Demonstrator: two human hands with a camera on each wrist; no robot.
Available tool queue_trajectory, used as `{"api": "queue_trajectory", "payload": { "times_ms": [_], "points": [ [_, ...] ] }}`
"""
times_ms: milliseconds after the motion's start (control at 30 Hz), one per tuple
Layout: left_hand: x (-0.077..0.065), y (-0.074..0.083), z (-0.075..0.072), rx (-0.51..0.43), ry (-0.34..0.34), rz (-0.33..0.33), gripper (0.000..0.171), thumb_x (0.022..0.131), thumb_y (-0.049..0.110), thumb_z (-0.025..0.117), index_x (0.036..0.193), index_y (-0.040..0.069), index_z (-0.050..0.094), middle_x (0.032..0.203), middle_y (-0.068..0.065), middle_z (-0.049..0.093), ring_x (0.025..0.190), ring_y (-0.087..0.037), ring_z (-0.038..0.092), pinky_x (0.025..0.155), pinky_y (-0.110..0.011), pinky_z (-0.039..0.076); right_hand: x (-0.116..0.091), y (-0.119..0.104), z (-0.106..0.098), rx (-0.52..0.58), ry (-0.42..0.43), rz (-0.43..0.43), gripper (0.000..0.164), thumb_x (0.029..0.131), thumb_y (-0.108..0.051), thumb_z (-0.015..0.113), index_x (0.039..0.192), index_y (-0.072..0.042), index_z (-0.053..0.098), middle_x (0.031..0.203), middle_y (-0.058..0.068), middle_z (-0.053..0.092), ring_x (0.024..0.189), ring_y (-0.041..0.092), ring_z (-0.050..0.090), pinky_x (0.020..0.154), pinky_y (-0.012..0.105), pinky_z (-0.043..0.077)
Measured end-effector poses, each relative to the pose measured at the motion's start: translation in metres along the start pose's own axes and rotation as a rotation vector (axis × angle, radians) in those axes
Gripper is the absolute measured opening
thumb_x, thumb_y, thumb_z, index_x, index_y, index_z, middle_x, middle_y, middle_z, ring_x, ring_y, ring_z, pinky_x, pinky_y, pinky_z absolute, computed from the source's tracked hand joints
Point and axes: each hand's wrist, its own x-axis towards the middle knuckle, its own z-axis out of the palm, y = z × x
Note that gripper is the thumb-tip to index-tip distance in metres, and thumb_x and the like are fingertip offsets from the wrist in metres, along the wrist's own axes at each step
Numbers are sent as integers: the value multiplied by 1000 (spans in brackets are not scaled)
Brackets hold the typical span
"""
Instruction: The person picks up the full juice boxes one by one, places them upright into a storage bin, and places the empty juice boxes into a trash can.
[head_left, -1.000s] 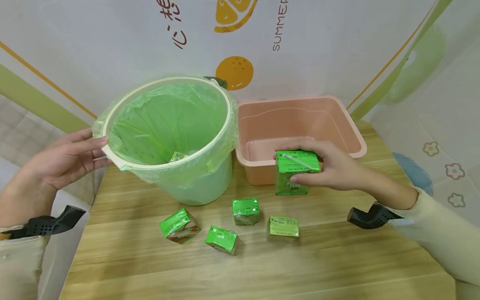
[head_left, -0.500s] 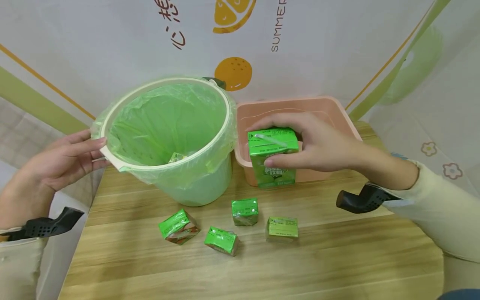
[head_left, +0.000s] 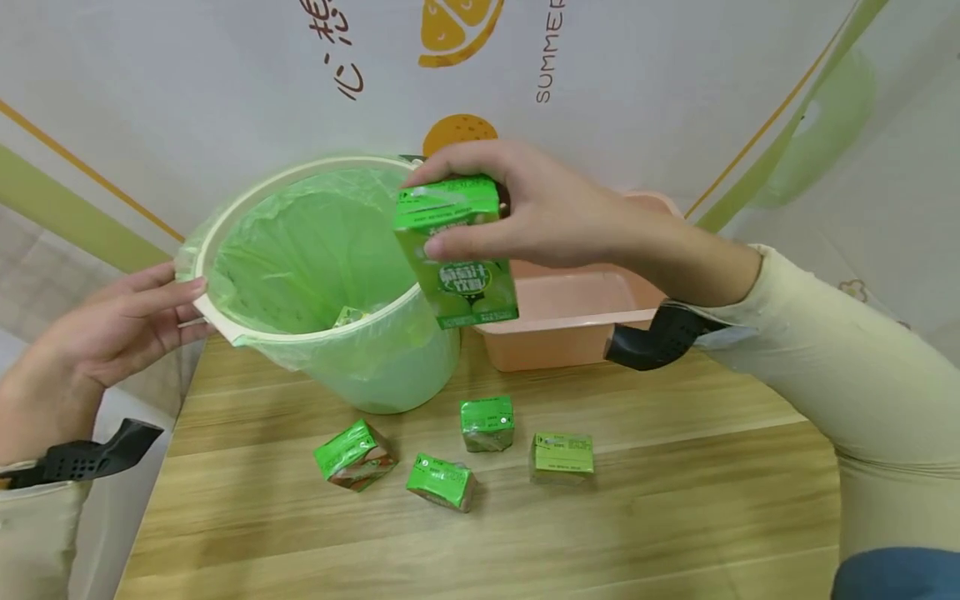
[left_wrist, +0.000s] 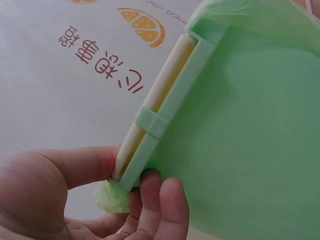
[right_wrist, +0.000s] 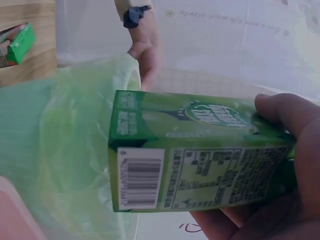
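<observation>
My right hand [head_left: 517, 204] grips a green juice box [head_left: 468, 267] by its upper end, overlapping the right rim of a lined bucket in the head view. In the right wrist view, the barcode end of the juice box [right_wrist: 200, 150] points toward the liner. At the other side, my left hand [head_left: 127, 321] pinches the rim of the pale green bucket [head_left: 390, 375], thumb on top and fingers below. The left wrist view shows the thumb at the rim piece [left_wrist: 152, 122]. A small carton [head_left: 348, 317] lies inside the bucket.
Several small drink cartons stand on the wooden table [head_left: 525, 542], among them a green one [head_left: 487, 423] and a yellow-green one [head_left: 562, 457]. Right of the bucket is a pink basin [head_left: 562, 346], partly behind my right arm. A printed cloth [head_left: 637, 67] hangs behind.
My right hand has carried the juice box left and up, from in front of the pink basin to the bucket's right rim. The left hand keeps its hold on the bucket.
</observation>
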Motion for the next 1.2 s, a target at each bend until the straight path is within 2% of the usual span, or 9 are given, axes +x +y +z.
{"api": "queue_trajectory", "payload": {
  "times_ms": [133, 267, 367, 533, 633, 733, 867, 1033, 1200],
  "points": [
    [0, 0, 0, -5, -4, 3, 37, 101, -5, 21, 130, -1, 42, 114, -12, 61, 101, -24, 63, 81, -37, 54, 18, -6, 0, -2, 26, 24, 41, 83, -23, 72, 120, -12, 60, 100, 3, 58, 79, 17, 57, 72, 31, 52],
    [0, 0, -1, -5, 9, 4, 37, 101, -4, 22, 130, 0, 43, 114, -12, 61, 100, -24, 63, 81, -37, 54, 32, -14, 1, 36, 54, 47, 37, 83, -22, 72, 117, -12, 62, 97, 6, 61, 80, 20, 57, 74, 31, 50],
    [-1, 0, -1, 1, 18, 6, 36, 101, -4, 22, 130, 0, 43, 114, -12, 61, 100, -23, 63, 80, -36, 54, 42, -19, 2, 49, 67, 97, 35, 82, -23, 72, 115, -15, 62, 98, 5, 62, 81, 19, 57, 75, 30, 50],
    [-1, 0, -1, 4, 19, 9, 36, 101, -4, 22, 130, 0, 43, 114, -12, 61, 100, -23, 63, 80, -36, 54, 65, -15, 10, 22, 73, 174, 36, 81, -27, 73, 114, -18, 62, 101, 1, 61, 83, 15, 57, 75, 26, 50],
    [-1, 0, -1, 4, 14, 11, 37, 101, -4, 22, 130, 0, 43, 115, -12, 61, 100, -24, 63, 81, -36, 54, 77, -9, 17, 21, 80, 162, 39, 81, -26, 73, 117, -17, 60, 104, 0, 60, 85, 14, 58, 75, 24, 50],
    [-1, 0, 0, 7, 7, 10, 37, 101, -4, 21, 131, 0, 42, 115, -12, 61, 101, -24, 63, 81, -36, 54, 87, -4, 25, -32, 84, 155, 44, 80, -29, 74, 120, -17, 58, 108, -3, 57, 88, 12, 55, 75, 21, 48],
    [-1, 0, 1, 11, 7, 13, 37, 101, -4, 21, 131, 0, 43, 115, -12, 61, 100, -24, 63, 80, -36, 54, 96, 3, 36, -98, 71, 165, 48, 80, -32, 74, 123, -18, 56, 110, -5, 55, 91, 10, 51, 75, 19, 46],
    [-2, -1, 2, 4, -10, 14, 37, 100, -5, 20, 131, -1, 42, 114, -13, 62, 99, -24, 63, 80, -36, 54, 102, 10, 47, -108, 54, 228, 60, 79, -36, 75, 131, -21, 48, 117, -5, 54, 101, 8, 51, 79, 17, 45],
    [0, -2, 3, -4, -37, 21, 38, 100, -5, 19, 132, -2, 39, 115, -14, 61, 101, -25, 63, 81, -37, 53, 98, 11, 50, -81, 29, 267, 73, 75, -40, 77, 137, -24, 40, 122, -5, 48, 109, 7, 49, 85, 15, 42]
  ]
}}
